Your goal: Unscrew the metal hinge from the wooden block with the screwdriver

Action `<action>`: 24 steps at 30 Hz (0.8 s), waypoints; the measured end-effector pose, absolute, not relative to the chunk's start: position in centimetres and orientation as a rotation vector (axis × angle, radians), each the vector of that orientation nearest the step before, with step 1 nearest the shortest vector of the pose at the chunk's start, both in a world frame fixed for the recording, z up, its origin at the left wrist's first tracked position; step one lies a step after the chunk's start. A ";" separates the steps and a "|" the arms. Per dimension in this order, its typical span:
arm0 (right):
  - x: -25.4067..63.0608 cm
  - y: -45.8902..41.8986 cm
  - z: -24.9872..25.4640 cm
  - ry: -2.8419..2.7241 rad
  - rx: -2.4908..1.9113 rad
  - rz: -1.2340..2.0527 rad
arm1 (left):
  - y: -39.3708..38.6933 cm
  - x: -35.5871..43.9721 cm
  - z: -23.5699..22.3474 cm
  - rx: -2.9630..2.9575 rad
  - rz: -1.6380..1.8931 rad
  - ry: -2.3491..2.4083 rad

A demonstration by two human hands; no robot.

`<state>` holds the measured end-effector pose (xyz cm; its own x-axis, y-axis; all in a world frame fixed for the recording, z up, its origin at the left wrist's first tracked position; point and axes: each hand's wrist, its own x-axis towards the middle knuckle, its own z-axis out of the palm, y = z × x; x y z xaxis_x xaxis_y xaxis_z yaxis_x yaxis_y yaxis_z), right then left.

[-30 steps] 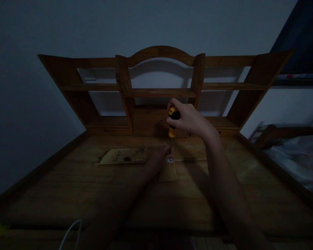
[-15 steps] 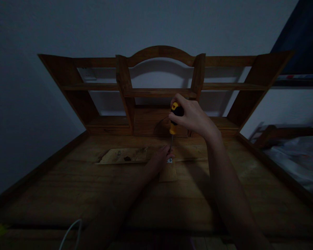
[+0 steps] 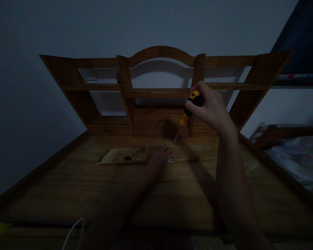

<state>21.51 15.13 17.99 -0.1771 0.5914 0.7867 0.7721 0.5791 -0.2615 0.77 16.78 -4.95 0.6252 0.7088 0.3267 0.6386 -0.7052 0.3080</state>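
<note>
My right hand (image 3: 211,106) grips the yellow and black handle of a screwdriver (image 3: 185,116). Its shaft slants down to the left, and the tip is in the air above the boards, apart from my left hand (image 3: 161,156). The fingers of that left hand are bent and closed over the joint between a long wooden board (image 3: 130,155) and a short wooden piece (image 3: 168,172). A small silvery metal bracket (image 3: 170,160) shows partly under the fingertips. What the fingers pinch is hidden in the dim light.
Both boards lie on a wooden desk (image 3: 94,194) with raised side edges. A wooden shelf unit (image 3: 156,92) stands at the back against the wall. A white cable (image 3: 74,227) loops at the front left. Plastic-looking covering (image 3: 297,156) lies off to the right.
My right hand has lifted the screwdriver up and to the right, away from the bracket, and tilted it. My left hand stays at nearly the same spot.
</note>
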 end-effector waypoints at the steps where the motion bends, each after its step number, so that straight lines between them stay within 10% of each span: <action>1: 21.5 15.1 18.0 -1.870 -1.103 -0.249 | 16.7 0.9 -4.7 2.695 0.630 1.142; 24: 21.3 15.8 17.7 -1.868 -1.111 -0.248 | 17.7 -0.2 -3.4 2.366 0.797 1.102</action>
